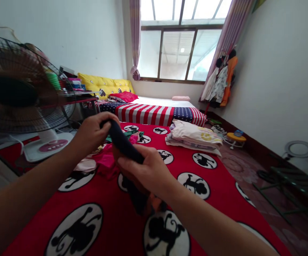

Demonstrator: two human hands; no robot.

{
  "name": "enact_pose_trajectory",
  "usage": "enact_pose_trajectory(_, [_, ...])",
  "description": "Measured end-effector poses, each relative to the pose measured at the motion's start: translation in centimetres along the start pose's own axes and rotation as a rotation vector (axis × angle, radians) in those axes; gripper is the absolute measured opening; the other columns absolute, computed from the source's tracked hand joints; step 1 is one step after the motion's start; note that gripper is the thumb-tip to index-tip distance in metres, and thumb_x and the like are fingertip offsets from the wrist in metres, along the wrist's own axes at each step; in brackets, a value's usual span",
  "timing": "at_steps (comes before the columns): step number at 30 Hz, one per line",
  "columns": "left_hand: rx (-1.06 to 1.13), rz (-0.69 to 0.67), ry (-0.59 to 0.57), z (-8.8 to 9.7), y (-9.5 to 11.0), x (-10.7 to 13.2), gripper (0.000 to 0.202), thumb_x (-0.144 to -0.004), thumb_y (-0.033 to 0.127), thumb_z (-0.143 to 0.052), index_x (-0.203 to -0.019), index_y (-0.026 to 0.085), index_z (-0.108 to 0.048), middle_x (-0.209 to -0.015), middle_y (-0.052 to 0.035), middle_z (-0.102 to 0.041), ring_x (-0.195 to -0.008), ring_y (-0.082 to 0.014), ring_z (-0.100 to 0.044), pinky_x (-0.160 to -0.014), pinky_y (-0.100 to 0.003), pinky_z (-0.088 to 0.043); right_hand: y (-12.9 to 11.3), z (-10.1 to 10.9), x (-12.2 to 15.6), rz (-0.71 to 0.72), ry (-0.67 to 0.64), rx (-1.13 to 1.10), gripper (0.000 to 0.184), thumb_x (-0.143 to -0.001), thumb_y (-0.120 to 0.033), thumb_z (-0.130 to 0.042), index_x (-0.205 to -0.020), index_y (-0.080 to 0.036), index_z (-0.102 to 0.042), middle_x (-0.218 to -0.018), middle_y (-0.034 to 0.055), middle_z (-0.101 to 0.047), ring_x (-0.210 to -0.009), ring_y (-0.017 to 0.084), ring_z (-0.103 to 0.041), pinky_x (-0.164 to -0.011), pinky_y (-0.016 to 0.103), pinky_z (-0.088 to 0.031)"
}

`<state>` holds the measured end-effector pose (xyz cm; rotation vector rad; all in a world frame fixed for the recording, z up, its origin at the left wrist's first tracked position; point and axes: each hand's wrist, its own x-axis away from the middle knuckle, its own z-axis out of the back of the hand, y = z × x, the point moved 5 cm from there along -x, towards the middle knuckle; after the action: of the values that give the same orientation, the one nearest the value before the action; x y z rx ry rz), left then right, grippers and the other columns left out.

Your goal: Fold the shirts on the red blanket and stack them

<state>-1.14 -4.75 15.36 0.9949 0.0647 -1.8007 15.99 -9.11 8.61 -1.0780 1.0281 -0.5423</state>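
Note:
Between my two hands hangs a dark navy garment with orange-brown parts (124,142), its exact kind not clear. My left hand (96,129) is closed on one end of its dark band. Fingers and thumb of my right hand (145,165) pinch the other end of that band. The lower part droops over the red bedspread with monkey prints (113,217) and is blurred. Just behind it, to the left, lie crumpled clothes: a magenta piece (107,161), a green piece (128,134) and a pale pink piece (86,164).
A stack of folded clothes (193,134) lies at the bed's far right. An electric fan (44,138) stands close on the left. Beyond is another bed with a stars-and-stripes cover (148,114). On the right floor are a yellow stool (236,138) and a dark green rack (289,185).

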Motion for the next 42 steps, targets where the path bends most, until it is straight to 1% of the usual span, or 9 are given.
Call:
enact_pose_trajectory(3, [0.085, -0.213, 0.125, -1.5, 4.3, -5.7, 0.027, -0.079, 0.015, -0.045, -0.092, 0.021, -0.068, -0.087, 0.0002, -0.068, -0.083, -0.0179, -0.061, -0.081, -0.031, -0.049, -1.3, 2.3, -1.3, 0.026, 0.182, -0.332, 0.027, -0.074, -0.036, -0.071, -0.093, -0.018, -0.068, -0.075, -0.0021, -0.067, -0.069, 0.014, -0.062, -0.064, 0.025, -0.049])
enact_pose_trajectory(7, [0.223, -0.397, 0.029, -9.4, 9.5, -9.5, 0.032, -0.076, 0.006, -0.046, -0.098, 0.014, -0.069, -0.093, -0.0025, -0.071, -0.09, -0.015, -0.063, -0.09, -0.029, -0.048, 0.5, 7.9, 0.5, -0.015, 0.484, -0.508, 0.035, -0.068, -0.035, -0.077, -0.099, -0.021, -0.068, -0.09, 0.0007, -0.073, -0.078, 0.018, -0.069, -0.075, 0.03, -0.055])
enact_pose_trajectory(11, [0.394, -0.368, -0.252, -18.7, 10.3, -6.1, 0.048, -0.082, 0.023, -0.058, -0.128, 0.011, -0.053, -0.125, -0.0152, -0.058, -0.11, -0.0236, -0.058, -0.097, -0.038, -0.045, 8.1, 15.1, 7.4, -0.266, 0.779, -0.338, 0.042, -0.064, -0.04, -0.078, -0.1, -0.02, -0.067, -0.095, 0.0046, -0.074, -0.086, 0.024, -0.07, -0.077, 0.035, -0.057])
enact_pose_trajectory(15, [0.316, -0.355, -0.493, -23.0, 6.1, 1.8, 0.06, -0.08, 0.022, -0.063, -0.136, 0.015, -0.045, -0.138, -0.0173, -0.045, -0.129, -0.0285, -0.042, -0.108, -0.043, -0.036, 14.6, 22.0, 16.7, -0.495, 0.815, 0.182, 0.041, -0.056, -0.039, -0.078, -0.089, -0.018, -0.066, -0.085, 0.0075, -0.073, -0.086, 0.028, -0.069, -0.078, 0.041, -0.056])
enact_pose_trajectory(22, [0.136, -0.124, -0.451, -17.9, -1.0, 10.8, 0.023, -0.088, 0.022, -0.053, -0.109, 0.021, -0.063, -0.118, -0.0086, -0.056, -0.11, -0.0222, -0.055, -0.098, -0.038, -0.045, 12.1, 22.0, 20.9, -0.32, 0.559, 0.856, 0.026, -0.082, -0.035, -0.055, -0.102, -0.022, -0.064, -0.109, 0.0083, -0.064, -0.094, 0.023, -0.062, -0.081, 0.038, -0.051])
enact_pose_trajectory(27, [0.177, -0.186, -0.589, -15.7, 0.4, 14.7, 0.025, -0.083, 0.027, -0.064, -0.108, 0.025, -0.063, -0.111, -0.0053, -0.057, -0.102, -0.0195, -0.055, -0.09, -0.033, -0.046, 11.4, 17.7, 18.1, -0.193, 0.185, 1.004, 0.02, -0.081, -0.019, -0.057, -0.099, -0.025, -0.065, -0.108, 0.006, -0.061, -0.103, 0.023, -0.056, -0.09, 0.038, -0.045])
enact_pose_trajectory(34, [0.018, -0.373, -0.666, -14.9, 2.4, 15.4, 0.018, -0.088, 0.016, -0.05, -0.08, 0.022, -0.064, -0.089, -0.0036, -0.058, -0.087, -0.0192, -0.053, -0.078, -0.035, -0.043, 10.8, 17.7, 17.0, -0.208, -0.074, 1.163, 0.015, -0.087, -0.016, -0.05, -0.083, -0.023, -0.063, -0.088, 0.0033, -0.063, -0.085, 0.02, -0.057, -0.077, 0.036, -0.042])
enact_pose_trajectory(38, [0.006, -0.381, -0.606, -15.3, 4.1, 13.6, 0.015, -0.087, 0.025, -0.056, -0.099, 0.025, -0.065, -0.111, -0.0051, -0.059, -0.103, -0.0228, -0.052, -0.092, -0.041, -0.04, 9.9, 16.4, 15.5, -0.287, -0.095, 1.216, 0.009, -0.082, -0.024, -0.06, -0.074, -0.022, -0.062, -0.087, 0.0031, -0.062, -0.082, 0.02, -0.057, -0.076, 0.036, -0.042])
enact_pose_trajectory(42, [0.036, -0.432, -0.692, -17.2, 6.1, 13.6, 0.048, -0.081, 0.04, -0.065, -0.125, 0.024, -0.054, -0.13, -0.0088, -0.051, -0.116, -0.027, -0.047, -0.099, -0.042, -0.039, 9.4, 13.8, 13.9, -0.183, -0.012, 1.096, 0.025, -0.084, -0.034, -0.061, -0.106, -0.024, -0.061, -0.118, 0.0075, -0.056, -0.107, 0.023, -0.053, -0.09, 0.038, -0.042])
